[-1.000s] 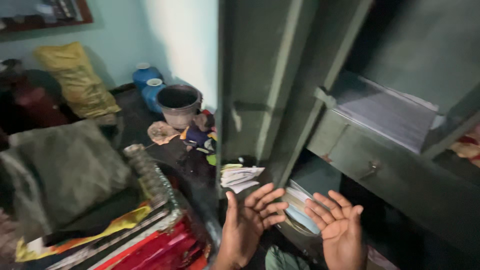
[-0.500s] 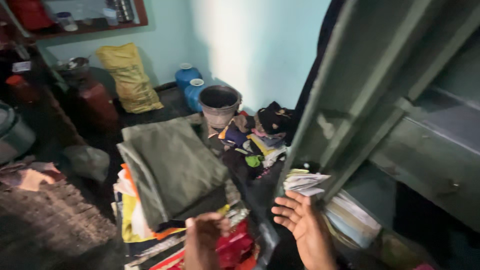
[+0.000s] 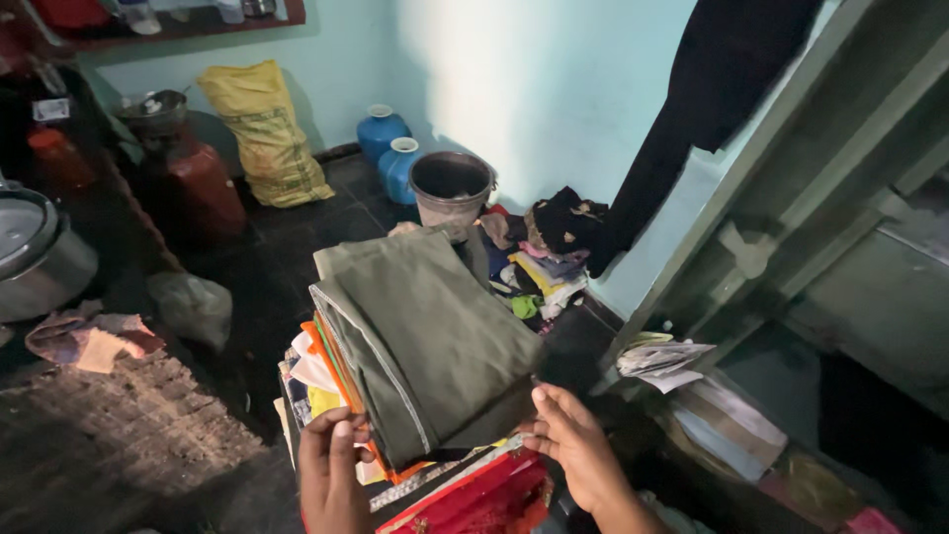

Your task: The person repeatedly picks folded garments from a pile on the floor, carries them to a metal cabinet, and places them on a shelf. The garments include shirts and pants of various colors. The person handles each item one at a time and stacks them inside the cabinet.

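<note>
At the bottom centre of the frame I see my left hand point(image 3: 331, 475) with its fingers closed on the near left corner of the olive folded cloth point(image 3: 425, 341), thumb on top. My right hand point(image 3: 573, 450) sits at the cloth's near right edge, fingers pinched together on it. The cloth lies on top of a stack of folded fabrics point(image 3: 326, 381) — orange, yellow and white edges show at its left, a red piece below it. To the right, low in the frame, a bundle of papers point(image 3: 662, 358) rests at the foot of the green metal cupboard point(image 3: 791, 198). Further up, near the centre, a grey bucket point(image 3: 452, 190) stands by two blue pots point(image 3: 390, 148) — a yellow sack point(image 3: 265, 133) leans at the upper left, against the pale wall.
</note>
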